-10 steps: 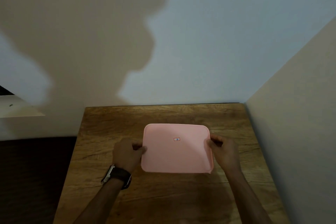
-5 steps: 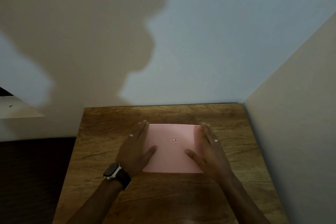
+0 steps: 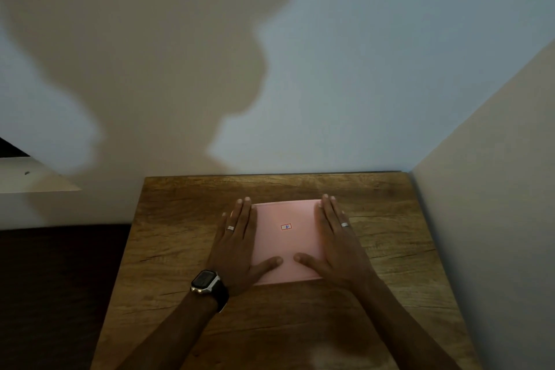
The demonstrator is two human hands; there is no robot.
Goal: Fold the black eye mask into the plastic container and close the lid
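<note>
Both hands are sliding further up the pink lid (image 3: 286, 237) than half a second ago; the left hand (image 3: 240, 245) and right hand (image 3: 338, 245) are lying flat and spread wide, holding nothing, pressing its side edges on the wooden table (image 3: 180, 234). The container and eye mask are hiding underneath, so uneven pressure is risking one corner staying unsealed

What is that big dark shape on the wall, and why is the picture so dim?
Head view: the shape is a shadow cast on the wall, likely the person's own; the light is low, so the table looks murky, while the pink lid between the left hand and right hand stays clear.
</note>
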